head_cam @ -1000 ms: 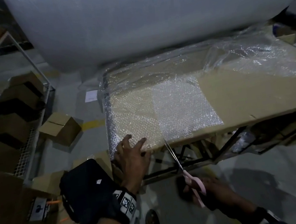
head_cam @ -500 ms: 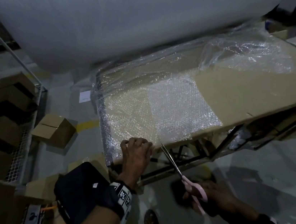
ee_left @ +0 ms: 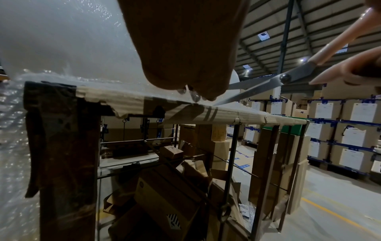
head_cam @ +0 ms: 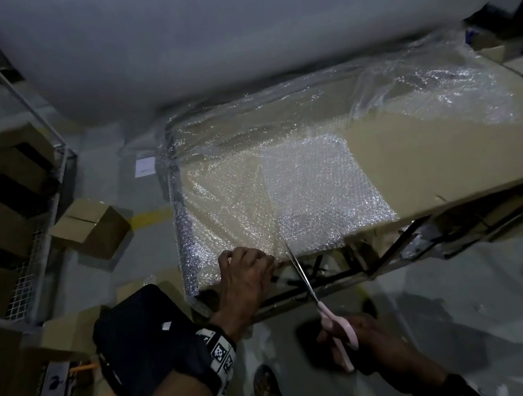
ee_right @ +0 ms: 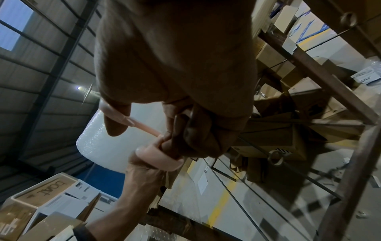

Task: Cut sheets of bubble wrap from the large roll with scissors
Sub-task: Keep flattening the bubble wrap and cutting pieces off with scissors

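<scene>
Faintly, a far box [ee_right: 48,190] reads "DOAT"; left hand [head_cam: 247,274] pinches bubble wrap [head_cam: 232,215] at the table [head_cam: 447,153] edge, right hand [head_cam: 368,340] grips pink-handled scissors [head_cam: 312,294].

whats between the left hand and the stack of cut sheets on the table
The scissors blades, at the edge of the bubble wrap that the left hand pinches; the stack of cut sheets lies beyond. Head view.

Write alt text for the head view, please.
A left hand pinches the bubble wrap at the table edge while the right hand holds pink-handled scissors beside it; the large roll looms behind.
</scene>
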`<state>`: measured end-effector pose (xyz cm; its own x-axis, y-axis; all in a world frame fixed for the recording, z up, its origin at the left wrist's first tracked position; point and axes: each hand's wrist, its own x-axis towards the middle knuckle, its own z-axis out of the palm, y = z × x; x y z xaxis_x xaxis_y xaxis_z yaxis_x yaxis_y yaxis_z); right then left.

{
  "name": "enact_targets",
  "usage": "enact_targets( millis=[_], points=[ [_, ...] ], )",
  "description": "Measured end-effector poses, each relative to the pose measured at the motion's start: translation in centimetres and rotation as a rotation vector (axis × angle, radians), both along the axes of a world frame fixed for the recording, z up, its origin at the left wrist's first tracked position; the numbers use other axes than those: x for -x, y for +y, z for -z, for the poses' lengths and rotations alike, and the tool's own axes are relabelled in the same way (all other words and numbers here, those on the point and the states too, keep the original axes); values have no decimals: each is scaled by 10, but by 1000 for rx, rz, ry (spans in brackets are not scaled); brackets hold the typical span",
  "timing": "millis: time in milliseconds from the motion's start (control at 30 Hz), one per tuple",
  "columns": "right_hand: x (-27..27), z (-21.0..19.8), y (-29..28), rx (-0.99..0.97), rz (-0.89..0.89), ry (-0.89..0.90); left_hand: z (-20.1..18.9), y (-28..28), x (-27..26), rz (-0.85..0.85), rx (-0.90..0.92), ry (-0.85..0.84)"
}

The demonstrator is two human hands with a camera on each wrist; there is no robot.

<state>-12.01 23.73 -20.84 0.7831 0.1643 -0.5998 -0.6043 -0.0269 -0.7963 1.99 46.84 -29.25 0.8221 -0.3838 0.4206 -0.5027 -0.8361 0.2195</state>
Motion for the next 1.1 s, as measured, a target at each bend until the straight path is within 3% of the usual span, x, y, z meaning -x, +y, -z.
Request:
enact_targets(
  millis=[1100],
  points=[
    [-15,-3,17,-127,91,56,4,-1,7,-1,99,1]
  ],
)
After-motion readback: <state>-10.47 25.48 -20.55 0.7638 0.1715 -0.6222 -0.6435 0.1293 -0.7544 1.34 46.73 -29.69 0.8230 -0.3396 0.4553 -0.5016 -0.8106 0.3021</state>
